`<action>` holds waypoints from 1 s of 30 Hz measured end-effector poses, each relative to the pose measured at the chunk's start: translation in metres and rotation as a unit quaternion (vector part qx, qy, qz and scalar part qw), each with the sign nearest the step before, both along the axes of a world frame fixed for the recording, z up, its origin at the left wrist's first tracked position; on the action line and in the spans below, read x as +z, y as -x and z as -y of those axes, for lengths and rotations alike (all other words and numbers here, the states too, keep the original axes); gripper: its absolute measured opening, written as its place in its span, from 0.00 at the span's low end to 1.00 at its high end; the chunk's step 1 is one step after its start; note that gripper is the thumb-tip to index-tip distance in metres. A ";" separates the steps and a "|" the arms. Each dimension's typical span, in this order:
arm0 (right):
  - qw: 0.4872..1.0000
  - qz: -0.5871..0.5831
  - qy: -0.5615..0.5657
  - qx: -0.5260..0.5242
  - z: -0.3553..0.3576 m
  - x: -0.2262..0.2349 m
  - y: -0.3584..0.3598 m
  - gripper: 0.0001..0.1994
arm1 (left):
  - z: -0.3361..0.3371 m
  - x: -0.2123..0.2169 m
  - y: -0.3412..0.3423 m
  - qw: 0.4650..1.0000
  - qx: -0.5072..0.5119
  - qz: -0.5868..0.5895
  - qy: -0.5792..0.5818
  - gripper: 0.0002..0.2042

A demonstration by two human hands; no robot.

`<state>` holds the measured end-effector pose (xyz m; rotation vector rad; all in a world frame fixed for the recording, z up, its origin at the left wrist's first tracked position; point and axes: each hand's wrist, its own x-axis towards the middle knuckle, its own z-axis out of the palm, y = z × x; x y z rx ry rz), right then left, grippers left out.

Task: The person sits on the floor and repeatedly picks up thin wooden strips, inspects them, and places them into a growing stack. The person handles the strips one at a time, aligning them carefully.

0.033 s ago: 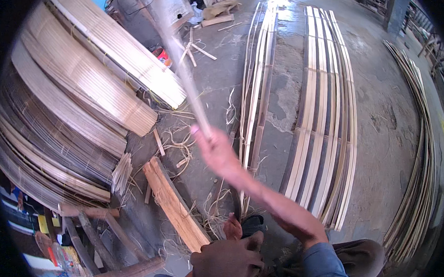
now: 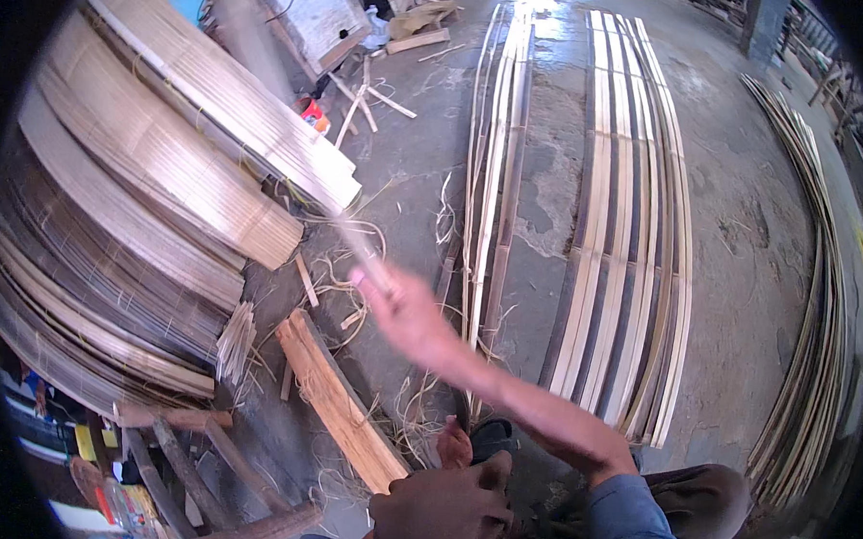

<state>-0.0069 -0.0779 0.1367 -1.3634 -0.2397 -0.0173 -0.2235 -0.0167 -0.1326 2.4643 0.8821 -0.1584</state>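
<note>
My right hand (image 2: 403, 312) is closed round the near end of a long pale strip (image 2: 360, 242), probably bamboo. The strip slants up and left over the stacked slats and is smeared by motion. Low in the middle, my left hand (image 2: 454, 446) shows in part beyond my brown-clad knee (image 2: 445, 511). Its fingers look curled near a dark narrow piece (image 2: 464, 406) at the close end of some bamboo strips (image 2: 491, 224); what it holds is unclear. Just right of that hand is a black sandal (image 2: 492, 438).
Split bamboo lengths (image 2: 626, 230) lie side by side to the right, with a thin bundle (image 2: 819, 315) beyond. Bound slat stacks (image 2: 167, 142) fill the left. A wooden plank (image 2: 339, 400), a wooden stool-like frame (image 2: 211, 472) and a red container (image 2: 313, 113) are also on the left.
My right hand has swung slightly left and down, and the pale strip has tilted further left with it. My left hand stays in place.
</note>
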 end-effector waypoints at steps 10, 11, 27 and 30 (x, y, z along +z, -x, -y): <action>0.930 0.181 0.241 0.213 -0.047 -0.001 0.067 0.15 | -0.027 0.046 -0.012 0.968 -0.077 0.020 0.236 0.26; 0.928 0.172 0.247 0.218 -0.051 0.001 0.065 0.15 | -0.031 0.050 -0.014 0.967 -0.077 0.023 0.243 0.26; 0.924 -0.328 -0.190 0.054 0.045 -0.212 -0.014 0.24 | -0.047 0.056 -0.064 0.927 -0.252 0.160 0.226 0.20; 0.942 -0.309 -0.072 0.105 0.034 -0.199 0.029 0.26 | -0.021 0.106 -0.097 0.923 -0.137 0.066 0.352 0.22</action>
